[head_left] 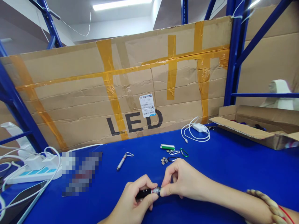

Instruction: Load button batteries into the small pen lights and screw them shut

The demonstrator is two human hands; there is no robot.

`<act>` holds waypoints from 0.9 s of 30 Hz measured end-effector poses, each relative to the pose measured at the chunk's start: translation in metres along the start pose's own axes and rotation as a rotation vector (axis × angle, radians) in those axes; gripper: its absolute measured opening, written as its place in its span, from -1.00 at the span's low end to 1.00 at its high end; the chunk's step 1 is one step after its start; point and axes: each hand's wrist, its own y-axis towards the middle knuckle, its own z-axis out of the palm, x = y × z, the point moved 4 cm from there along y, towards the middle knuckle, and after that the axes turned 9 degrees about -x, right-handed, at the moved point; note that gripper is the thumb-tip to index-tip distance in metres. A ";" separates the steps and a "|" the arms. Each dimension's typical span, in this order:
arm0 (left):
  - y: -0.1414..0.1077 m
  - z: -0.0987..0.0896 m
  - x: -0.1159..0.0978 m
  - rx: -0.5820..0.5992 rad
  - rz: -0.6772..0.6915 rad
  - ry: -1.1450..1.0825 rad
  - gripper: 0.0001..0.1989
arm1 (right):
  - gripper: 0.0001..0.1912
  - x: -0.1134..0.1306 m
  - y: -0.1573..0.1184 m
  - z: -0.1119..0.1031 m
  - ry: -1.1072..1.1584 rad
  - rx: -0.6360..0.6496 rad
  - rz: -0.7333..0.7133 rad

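My left hand [141, 196] is closed round a small black keychain flashlight [143, 193] with a pale printed label, held level above the blue table. The thumb and forefinger of my right hand [175, 183] pinch its right, silver end; the fingertips hide whatever sits right there. Just beyond my right hand lie several button cells [163, 161] and a black carabiner clip [173, 159]. Farther back are a green-and-silver flashlight tube [167, 147], a silver clip [174, 152] and a green carabiner [184, 152]. A silver keychain flashlight [121, 162] with its clip lies to the left.
A white power strip [35, 172] with plugs and cables stands at the left, beside a dark phone or tablet [23, 202]. A white charger with cable [199, 127] lies at the back. An open cardboard box [252, 132] is at right. A big cardboard panel [77, 105] closes off the rear.
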 end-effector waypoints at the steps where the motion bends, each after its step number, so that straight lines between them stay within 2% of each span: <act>1: 0.000 0.000 0.000 -0.001 -0.001 0.002 -0.76 | -0.75 0.000 0.000 0.000 -0.002 0.001 -0.002; 10: -0.001 0.001 -0.002 0.004 -0.008 -0.001 -0.76 | -0.72 0.001 0.000 0.000 0.006 0.010 0.013; 17: 0.001 0.002 -0.003 0.004 -0.068 -0.060 -0.76 | -0.74 0.003 -0.003 0.000 0.012 0.040 0.006; 21: 0.003 0.001 -0.008 -0.027 -0.080 -0.103 -0.75 | -0.72 -0.001 0.001 0.000 0.024 0.000 0.034; 27: 0.002 0.001 -0.014 -0.042 -0.074 -0.162 -0.73 | -0.72 0.003 0.004 -0.003 0.062 -0.036 -0.004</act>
